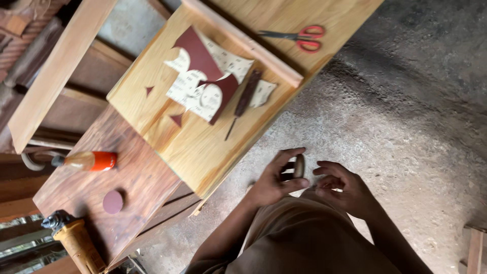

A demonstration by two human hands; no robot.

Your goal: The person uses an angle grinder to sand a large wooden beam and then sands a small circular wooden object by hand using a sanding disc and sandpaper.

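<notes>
Head view: our left hand pinches a small round wooden disc on edge, right hand half-curled beside it, holding nothing visible, near pale board

A rough grey concrete floor fills the side from one to five o'clock. A pale wooden board lies toward twelve o'clock, a darker reddish plank at eight o'clock, stacked timber at ten, in soft daylight

Wood ring smooth; plank — pale varnished wood; floor — rough concrete.
</notes>
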